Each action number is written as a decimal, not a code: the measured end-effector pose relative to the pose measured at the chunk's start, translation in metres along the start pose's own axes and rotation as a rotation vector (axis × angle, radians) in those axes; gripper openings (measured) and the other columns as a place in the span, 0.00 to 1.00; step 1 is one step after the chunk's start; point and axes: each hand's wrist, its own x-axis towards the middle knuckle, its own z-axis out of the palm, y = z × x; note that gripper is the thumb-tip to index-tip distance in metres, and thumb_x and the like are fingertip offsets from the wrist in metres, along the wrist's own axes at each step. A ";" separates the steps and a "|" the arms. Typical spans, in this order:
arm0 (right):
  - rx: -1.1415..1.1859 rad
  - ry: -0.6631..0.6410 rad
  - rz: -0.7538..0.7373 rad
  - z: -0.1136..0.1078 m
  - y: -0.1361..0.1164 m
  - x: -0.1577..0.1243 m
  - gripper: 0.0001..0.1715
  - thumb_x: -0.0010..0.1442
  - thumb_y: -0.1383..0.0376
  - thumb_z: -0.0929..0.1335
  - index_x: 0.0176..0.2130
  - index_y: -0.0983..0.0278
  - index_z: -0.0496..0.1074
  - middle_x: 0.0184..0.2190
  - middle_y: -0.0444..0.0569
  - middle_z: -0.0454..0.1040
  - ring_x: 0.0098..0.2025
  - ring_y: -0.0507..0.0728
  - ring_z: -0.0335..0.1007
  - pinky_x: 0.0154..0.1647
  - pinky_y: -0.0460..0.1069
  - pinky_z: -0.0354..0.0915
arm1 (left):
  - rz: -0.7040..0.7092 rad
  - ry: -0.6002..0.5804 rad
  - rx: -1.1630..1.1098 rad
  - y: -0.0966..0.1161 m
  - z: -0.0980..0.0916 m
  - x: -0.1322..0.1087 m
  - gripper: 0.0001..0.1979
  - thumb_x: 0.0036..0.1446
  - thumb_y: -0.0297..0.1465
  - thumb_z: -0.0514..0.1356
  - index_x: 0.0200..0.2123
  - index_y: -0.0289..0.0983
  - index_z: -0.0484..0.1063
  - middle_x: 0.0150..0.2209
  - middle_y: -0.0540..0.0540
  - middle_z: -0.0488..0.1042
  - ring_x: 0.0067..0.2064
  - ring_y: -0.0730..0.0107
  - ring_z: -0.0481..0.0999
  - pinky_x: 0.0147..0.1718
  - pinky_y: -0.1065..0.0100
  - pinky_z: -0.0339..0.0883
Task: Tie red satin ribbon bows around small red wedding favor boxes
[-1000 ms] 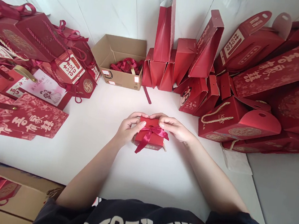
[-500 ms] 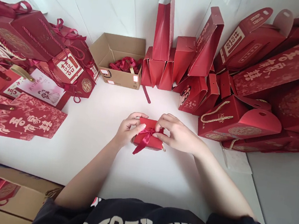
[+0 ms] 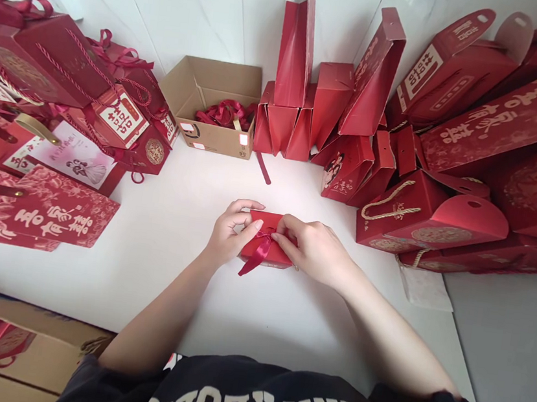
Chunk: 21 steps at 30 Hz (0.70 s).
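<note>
A small red gift box [image 3: 279, 253] lies on the white table in front of me, with a shiny dark-red ribbon [image 3: 257, 257] knotted across its top. One ribbon tail hangs over the box's near left side. My left hand [image 3: 234, 232] holds the box's left side, its thumb resting by the knot and its fingers curled around the far edge. From the right, my right hand [image 3: 310, 245] pinches the ribbon close to the knot between thumb and fingertips. The fingers partly hide the knot and the box's right end.
Behind the box stands an open cardboard box [image 3: 217, 139] with ribbons inside, beside a loose strip [image 3: 263, 169]. Red gift boxes [image 3: 326, 107] are stacked at the back and right. Red bags [image 3: 60, 205] and ribboned boxes crowd the left. A carton [image 3: 28, 364] sits below the table at lower left.
My right hand has closed in on the knot, its fingers now pinched lower and tighter at the ribbon. The left hand and the gift box have hardly moved.
</note>
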 end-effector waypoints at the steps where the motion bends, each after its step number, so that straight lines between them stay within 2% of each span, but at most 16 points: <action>1: 0.024 0.001 0.011 -0.001 0.000 0.001 0.10 0.66 0.60 0.61 0.32 0.60 0.63 0.19 0.41 0.67 0.19 0.51 0.58 0.25 0.47 0.52 | 0.003 0.004 -0.011 0.000 0.000 0.000 0.20 0.61 0.32 0.58 0.18 0.36 0.58 0.48 0.43 0.72 0.48 0.63 0.74 0.46 0.61 0.68; 6: 0.225 -0.037 0.100 -0.003 -0.001 0.005 0.15 0.64 0.61 0.61 0.26 0.61 0.62 0.16 0.40 0.67 0.19 0.50 0.60 0.24 0.46 0.53 | -0.018 0.003 -0.071 -0.003 0.001 0.000 0.21 0.59 0.32 0.60 0.17 0.36 0.58 0.49 0.44 0.72 0.47 0.61 0.74 0.46 0.60 0.67; 11: 0.430 -0.123 0.128 -0.003 0.004 0.008 0.19 0.63 0.59 0.62 0.23 0.63 0.63 0.14 0.40 0.67 0.17 0.49 0.62 0.22 0.45 0.58 | -0.182 0.010 -0.251 -0.007 0.005 0.000 0.24 0.59 0.35 0.60 0.15 0.36 0.56 0.51 0.44 0.72 0.44 0.62 0.75 0.42 0.60 0.68; 14: 0.537 -0.198 0.161 -0.008 0.008 0.007 0.23 0.62 0.54 0.65 0.20 0.63 0.63 0.11 0.39 0.63 0.14 0.47 0.58 0.18 0.44 0.57 | -0.259 0.041 -0.371 -0.009 0.009 -0.001 0.23 0.59 0.35 0.60 0.15 0.35 0.58 0.52 0.44 0.71 0.44 0.62 0.74 0.37 0.62 0.69; 17: 0.579 -0.286 0.258 -0.015 0.011 0.007 0.25 0.60 0.50 0.67 0.21 0.64 0.65 0.09 0.38 0.60 0.11 0.46 0.52 0.12 0.43 0.53 | -0.257 0.094 -0.402 -0.009 0.012 -0.001 0.22 0.59 0.35 0.60 0.16 0.35 0.60 0.51 0.44 0.71 0.48 0.60 0.74 0.39 0.62 0.69; 21: 0.570 -0.368 0.320 -0.020 0.016 0.009 0.26 0.60 0.48 0.66 0.22 0.64 0.69 0.08 0.38 0.59 0.10 0.46 0.51 0.10 0.43 0.52 | -0.226 0.169 -0.342 -0.010 0.015 -0.001 0.20 0.58 0.33 0.60 0.16 0.36 0.60 0.50 0.44 0.71 0.49 0.60 0.73 0.42 0.62 0.68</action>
